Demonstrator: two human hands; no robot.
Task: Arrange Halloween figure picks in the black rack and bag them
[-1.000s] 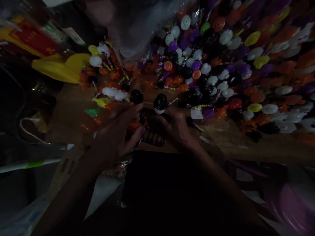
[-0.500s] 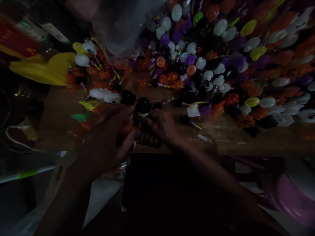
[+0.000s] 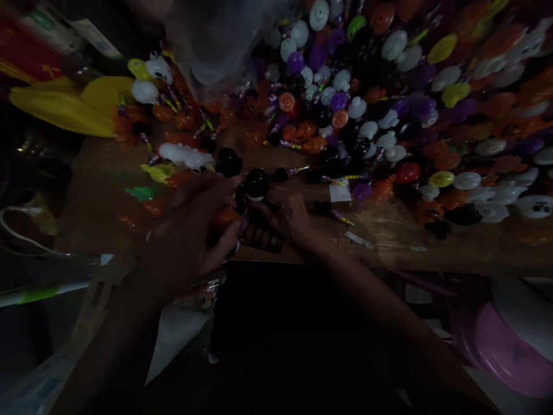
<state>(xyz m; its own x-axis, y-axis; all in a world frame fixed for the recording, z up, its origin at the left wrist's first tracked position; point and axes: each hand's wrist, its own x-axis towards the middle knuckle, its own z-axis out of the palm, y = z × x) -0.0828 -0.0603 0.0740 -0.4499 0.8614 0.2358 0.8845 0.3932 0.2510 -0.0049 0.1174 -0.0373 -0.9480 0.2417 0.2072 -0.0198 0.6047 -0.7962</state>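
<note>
In dim light my left hand (image 3: 190, 225) is curled around an orange plastic piece (image 3: 224, 217), with a bit of purple beside the thumb. My right hand (image 3: 290, 214) is to its right, fingers bent together; what they grip is hidden. Between the hands stands a round, shiny black piece (image 3: 256, 182) with a white lower edge. A second black round piece (image 3: 229, 162) lies just beyond my left fingertips. Below the right fingers a dark slotted frame (image 3: 264, 239) rests on the wooden table (image 3: 311, 253).
A big heap of orange, white, purple and black plastic figures (image 3: 358, 108) covers the back and right. White figures (image 3: 185, 155) and a green piece (image 3: 141, 193) lie left. A clear plastic bag (image 3: 207, 46) stands behind. A pink basin (image 3: 503, 346) is below, right.
The camera view has shifted slightly. Both hands stay in nearly the same place around the same pieces, and the slotted frame shows a little more.
</note>
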